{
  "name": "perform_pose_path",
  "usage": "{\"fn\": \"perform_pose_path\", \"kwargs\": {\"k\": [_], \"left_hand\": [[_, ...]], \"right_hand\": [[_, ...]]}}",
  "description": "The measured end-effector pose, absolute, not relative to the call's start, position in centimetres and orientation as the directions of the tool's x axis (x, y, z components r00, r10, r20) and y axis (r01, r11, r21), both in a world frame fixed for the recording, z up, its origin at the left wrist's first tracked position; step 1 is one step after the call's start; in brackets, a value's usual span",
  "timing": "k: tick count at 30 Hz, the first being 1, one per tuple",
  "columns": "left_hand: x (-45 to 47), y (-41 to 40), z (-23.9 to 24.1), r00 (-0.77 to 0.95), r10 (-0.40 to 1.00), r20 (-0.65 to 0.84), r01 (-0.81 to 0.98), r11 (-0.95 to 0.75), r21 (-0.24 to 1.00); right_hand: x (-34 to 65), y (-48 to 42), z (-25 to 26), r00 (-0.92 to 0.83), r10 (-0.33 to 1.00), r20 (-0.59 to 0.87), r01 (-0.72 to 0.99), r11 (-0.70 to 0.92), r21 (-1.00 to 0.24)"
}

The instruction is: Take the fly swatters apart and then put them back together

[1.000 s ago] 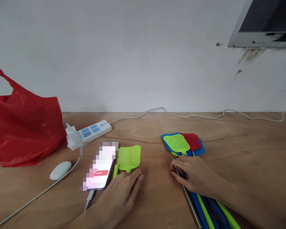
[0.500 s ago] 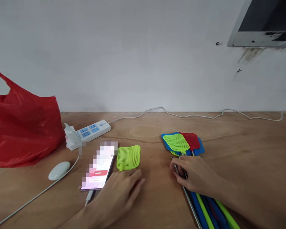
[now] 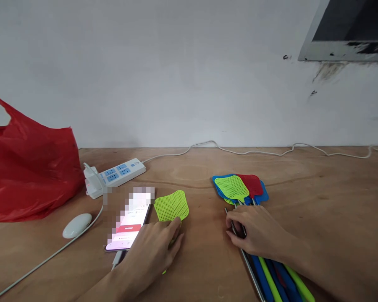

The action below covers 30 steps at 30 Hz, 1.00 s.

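My left hand [image 3: 154, 247] is closed around the neck of a yellow-green fly swatter [image 3: 171, 205], whose perforated square head points away from me on the table. A bit of green shows below the palm; the rest of that swatter is hidden. On the right, my right hand [image 3: 255, 230] is closed, with a thin metal rod [image 3: 252, 272] between thumb and fingers. It rests over a bundle of fly swatters [image 3: 233, 187] with green, blue and red heads. Their green and blue handles [image 3: 271, 277] run out beneath the wrist towards me.
A phone [image 3: 129, 226] with its screen lit lies beside my left hand, a cable plugged in. Further left are a white mouse [image 3: 77, 225], a power strip [image 3: 122, 172] with a charger, and a red plastic bag [image 3: 31, 172]. A white cord [image 3: 248, 152] runs along the wall.
The green swatter's head has turned a little clockwise, and my left hand has drawn slightly towards me and closed on its neck. My right hand stays nearly still on the rod.
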State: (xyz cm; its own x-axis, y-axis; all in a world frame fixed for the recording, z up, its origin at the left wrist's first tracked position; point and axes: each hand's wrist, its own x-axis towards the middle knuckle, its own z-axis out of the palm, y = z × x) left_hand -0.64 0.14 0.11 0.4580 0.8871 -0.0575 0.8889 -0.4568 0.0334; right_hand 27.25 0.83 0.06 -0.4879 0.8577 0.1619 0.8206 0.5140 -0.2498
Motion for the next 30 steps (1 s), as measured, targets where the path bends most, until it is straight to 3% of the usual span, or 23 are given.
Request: {"fn": "perform_pose_path", "kwargs": {"k": [6,10,14,16,19,22,30], "left_hand": [[-0.5,-0.1,-0.3,0.511,0.858,0.054,0.758,-0.479,0.442],[-0.4,-0.1,-0.5,0.514,0.857,0.046,0.699,-0.449,0.557],[-0.3,-0.2,-0.5,0.521,0.852,0.06,0.685,-0.459,0.566],[-0.2,-0.4,-0.4,0.523,0.848,0.09,0.669,-0.473,0.574],[0.0,-0.6,-0.3,0.528,0.841,0.118,0.65,-0.489,0.582],[0.0,-0.8,-0.2,0.541,0.831,0.128,0.633,-0.503,0.588],[0.0,-0.9,-0.2,0.55,0.82,0.156,0.592,-0.515,0.621]], "right_hand": [[27.0,0.7,-0.1,-0.426,0.891,0.159,0.855,0.454,-0.251],[26.9,1.1,0.1,-0.299,0.928,0.223,0.783,0.372,-0.498],[27.2,1.7,0.5,-0.098,0.972,0.212,0.39,0.233,-0.891],[27.3,1.8,0.8,-0.026,0.99,0.14,0.125,0.142,-0.982],[27.4,1.8,1.0,0.006,0.998,0.057,-0.133,0.057,-0.989],[27.3,1.7,0.9,0.02,0.999,0.038,-0.247,0.042,-0.968],[27.1,1.8,0.1,0.012,0.994,0.11,-0.197,0.11,-0.974]]}}
